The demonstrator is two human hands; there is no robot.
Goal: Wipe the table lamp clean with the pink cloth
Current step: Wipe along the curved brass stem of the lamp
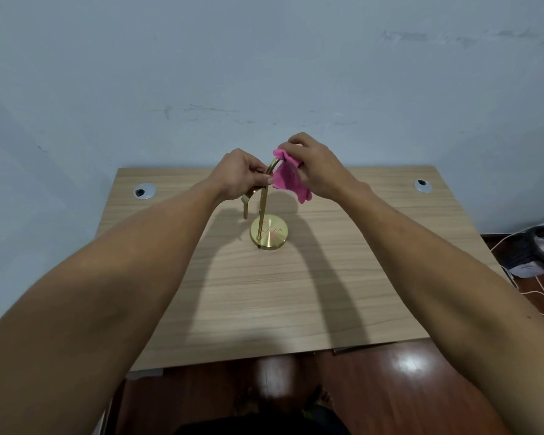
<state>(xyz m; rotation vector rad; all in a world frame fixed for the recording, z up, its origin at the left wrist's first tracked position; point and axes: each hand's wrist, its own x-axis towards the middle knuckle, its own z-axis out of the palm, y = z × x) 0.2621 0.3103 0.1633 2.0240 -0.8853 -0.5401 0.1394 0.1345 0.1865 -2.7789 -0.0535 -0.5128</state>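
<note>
A gold table lamp (268, 234) stands on the wooden table (264, 293), with a round base bearing pink marks, a thin upright pole and a curved top arm. My left hand (241, 174) grips the upper part of the lamp's curved arm from the left. My right hand (316, 166) holds the pink cloth (288, 178) pressed against the top of the curve, with a corner of the cloth hanging down. The lamp's head end hangs below my left hand, partly hidden by it.
Two round cable grommets sit in the table's far corners, left (144, 191) and right (422, 185). A blue-grey wall rises right behind the table. A dark bag (536, 255) and white cables lie on the floor at the right.
</note>
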